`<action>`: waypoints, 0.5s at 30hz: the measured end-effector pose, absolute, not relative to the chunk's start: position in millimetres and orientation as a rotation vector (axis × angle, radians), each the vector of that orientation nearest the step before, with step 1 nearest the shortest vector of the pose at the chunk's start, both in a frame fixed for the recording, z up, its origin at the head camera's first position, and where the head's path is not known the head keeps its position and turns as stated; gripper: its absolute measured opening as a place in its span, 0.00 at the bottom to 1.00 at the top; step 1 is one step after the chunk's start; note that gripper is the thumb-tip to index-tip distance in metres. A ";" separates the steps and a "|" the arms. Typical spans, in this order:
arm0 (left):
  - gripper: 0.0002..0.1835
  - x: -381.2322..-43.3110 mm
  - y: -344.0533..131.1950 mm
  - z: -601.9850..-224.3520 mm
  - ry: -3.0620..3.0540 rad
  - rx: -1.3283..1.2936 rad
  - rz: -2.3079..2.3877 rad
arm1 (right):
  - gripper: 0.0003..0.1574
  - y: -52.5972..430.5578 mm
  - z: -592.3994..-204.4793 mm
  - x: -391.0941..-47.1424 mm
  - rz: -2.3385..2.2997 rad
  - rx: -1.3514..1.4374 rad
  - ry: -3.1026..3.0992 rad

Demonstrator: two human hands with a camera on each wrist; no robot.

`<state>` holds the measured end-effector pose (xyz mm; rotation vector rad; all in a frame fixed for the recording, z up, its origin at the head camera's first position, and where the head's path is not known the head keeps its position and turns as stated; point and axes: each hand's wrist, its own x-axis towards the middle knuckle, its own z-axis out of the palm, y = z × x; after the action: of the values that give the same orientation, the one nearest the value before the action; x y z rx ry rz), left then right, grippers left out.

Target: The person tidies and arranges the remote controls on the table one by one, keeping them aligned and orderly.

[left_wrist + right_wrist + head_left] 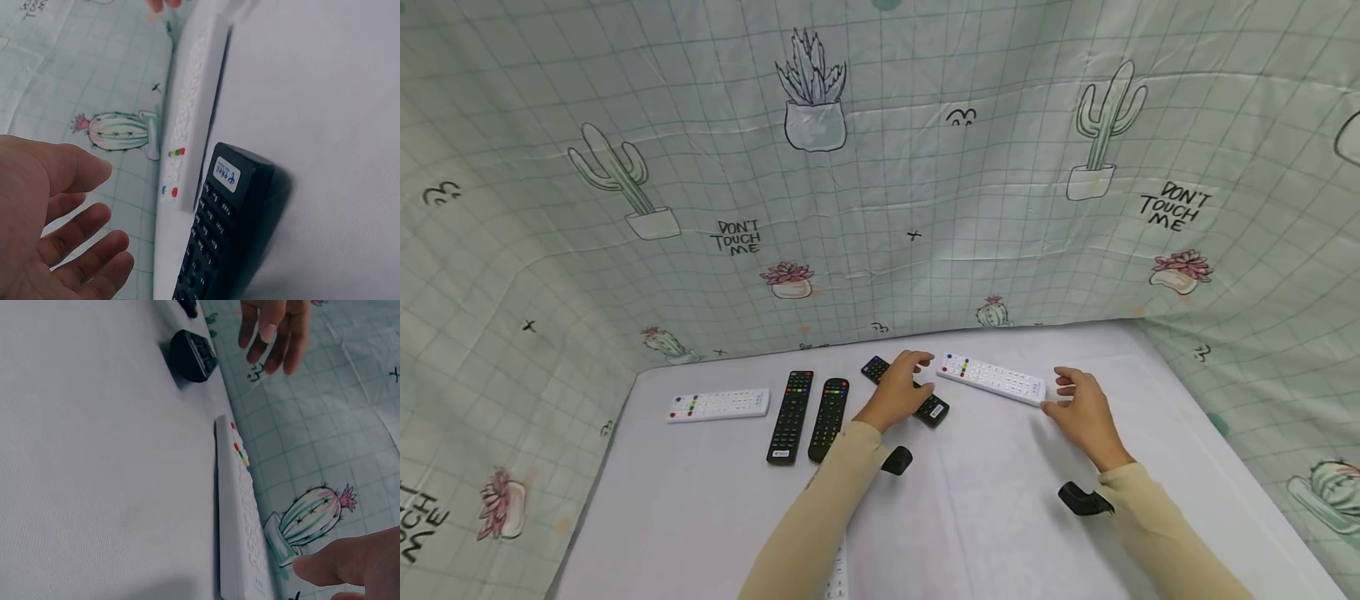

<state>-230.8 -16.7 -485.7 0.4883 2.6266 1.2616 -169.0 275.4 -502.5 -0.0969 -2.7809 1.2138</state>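
My left hand [897, 390] hovers over the middle of a slanted black remote control [936, 409], fingers spread and loosely bent with nothing between them. In the left wrist view that remote's labelled end [226, 174] shows beside the hand. To the right lies a white remote control [1000, 381] with small coloured buttons. My right hand [1081, 417] is at its right end, fingers relaxed and parted, the thumb close to the remote's corner. The right wrist view shows the thumb [331, 559] beside the white remote [240, 519], not gripping it.
Left of my left arm lie two black remotes [790, 417] [830, 417] and a white remote [718, 405]. Another white remote [838, 575] is mostly hidden under my left sleeve. A patterned curtain [880, 208] borders the white table [985, 517] at the back and sides.
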 end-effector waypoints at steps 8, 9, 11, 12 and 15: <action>0.27 -239.0 -1.6 -491.9 2.647 0.472 1.245 | 0.41 280.7 -510.0 -176.3 1.207 -0.116 -2.854; 0.27 -239.5 0.1 -492.8 2.645 0.462 1.245 | 0.41 280.7 -510.5 -177.0 1.209 -0.118 -2.860; 0.28 -240.6 3.3 -494.2 2.640 0.444 1.245 | 0.42 281.0 -511.2 -178.1 1.208 -0.119 -2.870; 0.28 -241.1 5.0 -495.1 2.638 0.433 1.246 | 0.42 281.0 -511.5 -178.5 1.209 -0.120 -2.874; 0.29 -243.2 10.0 -498.4 2.637 0.411 1.244 | 0.42 281.1 -514.3 -179.2 1.213 -0.126 -2.878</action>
<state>-243.2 10.0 -498.4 0.4105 2.6368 1.2437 -179.2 281.1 -514.3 -0.1255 -2.8784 1.2131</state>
